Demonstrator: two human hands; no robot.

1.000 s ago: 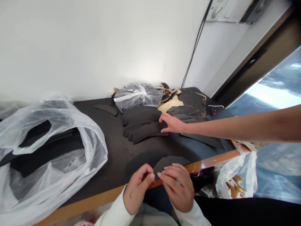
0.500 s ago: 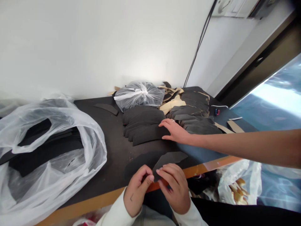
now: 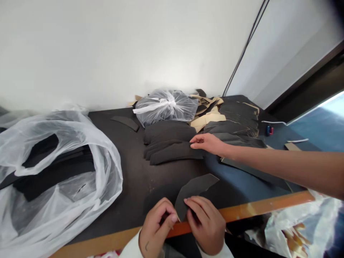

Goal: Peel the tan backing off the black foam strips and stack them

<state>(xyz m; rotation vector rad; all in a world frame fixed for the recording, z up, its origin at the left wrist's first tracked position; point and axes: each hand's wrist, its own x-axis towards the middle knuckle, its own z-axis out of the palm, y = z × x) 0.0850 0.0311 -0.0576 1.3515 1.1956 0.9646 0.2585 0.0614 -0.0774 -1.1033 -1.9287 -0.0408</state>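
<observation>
A dark, smooth-looking tabletop point(image 3: 134, 179) spans the frame, its orange-brown front edge point(image 3: 258, 209) slanting from lower left up to the right. At bottom centre, just over that edge, the left hand point(image 3: 158, 225) pinches a thin, dark curved piece point(image 3: 195, 188) by its near left corner, thumb against fingers. The right hand point(image 3: 206, 224) lays its fingertips on the piece's right side; whether its thumb presses from beneath cannot be told. The piece's far end, cut at angles, points up and to the right.

At lower right, beyond the edge, a crinkled translucent bag point(image 3: 275, 229) holds tan scraps. A large, filmy plastic bag point(image 3: 107, 161) fills the left of the frame, its mouth open around black sheets; tabletop separates it from the hands.

Past the held piece, well apart from it, lies a fanned stack of dark curved pieces point(image 3: 172, 152). Another person's hand point(image 3: 208, 143), reaching in from the right edge, touches its right end, fingers close together. Behind the stack sit a knotted clear bag point(image 3: 166, 109) and flat tan offcuts point(image 3: 208, 120), before a plain white wall point(image 3: 107, 43).
</observation>
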